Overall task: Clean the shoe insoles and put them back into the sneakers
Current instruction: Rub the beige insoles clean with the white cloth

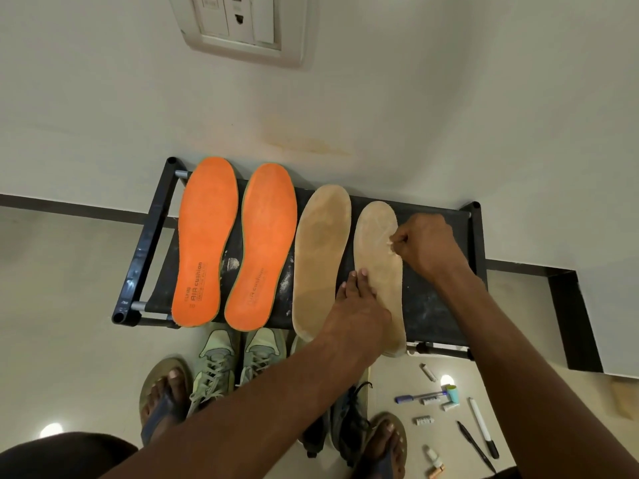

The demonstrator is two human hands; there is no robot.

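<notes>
Four insoles lie side by side on a black rack (435, 305): two orange insoles (207, 236) (266, 243) on the left and two tan ones on the right. My left hand (356, 305) presses flat on the heel half of the right tan insole (378, 250), holding it down. My right hand (425, 243) is closed at that insole's right edge, pinching a small white thing (390, 244) that I cannot identify. The left tan insole (320, 250) lies untouched. Pale green sneakers (214, 368) stand on the floor below the rack. Dark sneakers (349, 420) are partly hidden by my left arm.
White powdery marks show on the rack's black surface (231, 264). Pens, markers and small tubes (446, 402) are scattered on the floor at lower right. My feet in sandals (166, 395) stand beside the sneakers. A wall with a socket plate (242, 25) is behind the rack.
</notes>
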